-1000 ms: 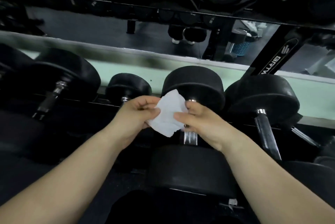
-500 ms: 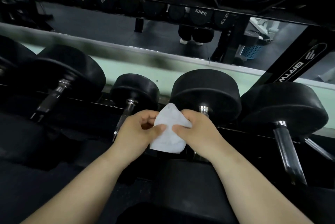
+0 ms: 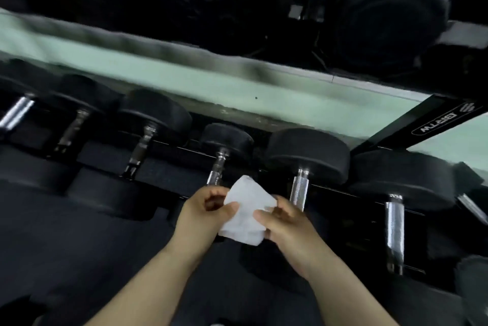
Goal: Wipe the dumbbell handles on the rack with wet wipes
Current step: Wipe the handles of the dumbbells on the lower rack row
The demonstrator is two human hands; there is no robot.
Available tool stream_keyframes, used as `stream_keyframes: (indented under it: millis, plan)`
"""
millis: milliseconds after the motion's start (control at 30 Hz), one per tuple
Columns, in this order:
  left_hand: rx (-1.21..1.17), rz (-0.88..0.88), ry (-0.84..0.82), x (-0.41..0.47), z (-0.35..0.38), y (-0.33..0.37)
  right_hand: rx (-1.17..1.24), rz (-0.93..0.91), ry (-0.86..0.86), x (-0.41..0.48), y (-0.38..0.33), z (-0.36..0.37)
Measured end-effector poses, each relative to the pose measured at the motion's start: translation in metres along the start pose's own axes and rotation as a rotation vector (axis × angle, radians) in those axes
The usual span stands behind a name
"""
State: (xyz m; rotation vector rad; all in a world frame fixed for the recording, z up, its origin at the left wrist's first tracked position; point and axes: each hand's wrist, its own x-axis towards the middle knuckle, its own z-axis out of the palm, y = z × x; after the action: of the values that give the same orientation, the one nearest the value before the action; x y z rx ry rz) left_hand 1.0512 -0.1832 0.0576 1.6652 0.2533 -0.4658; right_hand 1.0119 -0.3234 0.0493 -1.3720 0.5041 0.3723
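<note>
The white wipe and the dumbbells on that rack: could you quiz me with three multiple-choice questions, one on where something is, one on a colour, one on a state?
1. Where is the wet wipe?
A. Draped over a handle
B. Between the left hand and the right hand
C. Lying on the floor

2. What colour are the dumbbell heads?
A. Black
B. Red
C. Yellow

3. What state is the wipe in?
A. Sealed in a packet
B. Spread flat on the rack
C. Bunched and pinched by both hands

Answers: 1 B, fingers of both hands grip its edges in front of the rack. 2 A, every head in view is black, with shiny metal handles. 3 C, it is crumpled and touches no handle.
</note>
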Motion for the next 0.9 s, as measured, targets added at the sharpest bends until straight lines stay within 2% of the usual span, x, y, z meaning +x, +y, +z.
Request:
stream_keyframes:
  millis: [67,167,400,567,700,900]
  plan:
    - [-0.018,-0.044,0.013,-0.029,-0.008,0.028,0.196,0.077,-0.050,-0.030,-0.023,0.011]
    - [0.009,-0.048,0.004,-0.074,-0.024,0.071,0.299,0.118,-0.151,-0.073,-0.057,0.028]
    - [-0.004,-0.043,-0.023,-0.122,-0.072,0.113,0.221,0.122,-0.115,-0.126,-0.098,0.073]
    - [0.027,-0.042,-0.117,-0.105,-0.115,0.116,0.280,0.150,0.005,-0.118,-0.099,0.111]
    - [0.137,0.013,-0.220,-0.067,-0.163,0.119,0.300,0.135,0.098,-0.092,-0.102,0.161]
    - [0.192,0.053,-0.256,-0.008,-0.213,0.111,0.358,0.090,0.226,-0.048,-0.099,0.213]
